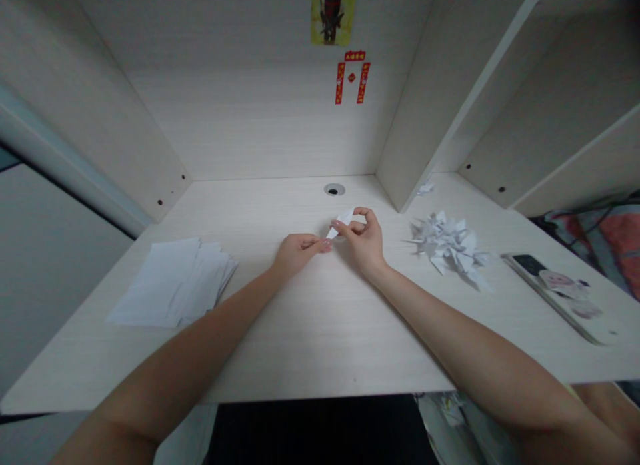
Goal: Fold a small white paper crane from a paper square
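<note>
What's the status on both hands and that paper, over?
Right hand pinching small white paper, left hand at its lower end. Exact folds unclear. Paper stack off left, folded-paper pile and phone off right, all apart from both hands.

A phone (565, 298) lies right of the fingers (365, 213), a reddish cloth (617, 235) farther right — beyond them, a round grommet (335, 190), red stickers (339, 83), a yellow picture (332, 15).
</note>
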A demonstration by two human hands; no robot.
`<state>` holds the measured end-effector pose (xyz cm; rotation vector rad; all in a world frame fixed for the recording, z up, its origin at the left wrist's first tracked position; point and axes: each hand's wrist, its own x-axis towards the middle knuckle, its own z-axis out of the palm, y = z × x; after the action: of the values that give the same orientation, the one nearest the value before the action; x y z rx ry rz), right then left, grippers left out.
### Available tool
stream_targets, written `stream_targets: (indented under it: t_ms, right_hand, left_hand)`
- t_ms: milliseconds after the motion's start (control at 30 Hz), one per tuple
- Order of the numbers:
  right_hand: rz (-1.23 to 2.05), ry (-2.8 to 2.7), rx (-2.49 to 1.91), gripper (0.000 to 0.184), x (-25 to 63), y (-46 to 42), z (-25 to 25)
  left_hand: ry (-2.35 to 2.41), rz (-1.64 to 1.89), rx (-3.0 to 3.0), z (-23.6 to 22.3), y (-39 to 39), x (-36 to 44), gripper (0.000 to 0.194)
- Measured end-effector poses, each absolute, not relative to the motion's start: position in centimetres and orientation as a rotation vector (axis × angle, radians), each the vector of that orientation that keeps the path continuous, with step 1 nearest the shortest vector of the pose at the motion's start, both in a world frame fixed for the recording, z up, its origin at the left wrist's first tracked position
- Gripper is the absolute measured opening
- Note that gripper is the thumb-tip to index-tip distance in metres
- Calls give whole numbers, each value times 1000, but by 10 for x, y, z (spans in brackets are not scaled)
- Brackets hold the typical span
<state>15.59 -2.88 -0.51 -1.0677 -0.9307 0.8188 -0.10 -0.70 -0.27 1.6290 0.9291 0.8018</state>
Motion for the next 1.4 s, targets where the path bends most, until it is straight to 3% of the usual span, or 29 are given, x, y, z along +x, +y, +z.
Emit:
stream_targets:
  t_ms: [833,1133,1400]
  right_hand:
    - [1107,-897,-1001,50,150,-34,0]
    - [1057,-859,-971,49,150,-33,0]
    - [1095,-931,-1065,28,157,-29,-4]
  left_hand:
    - [918,952,1513,0,-9,1,32]
    - [891,891,1546,0,-6,2,30]
    - [930,868,1582,4,-8,0,30]
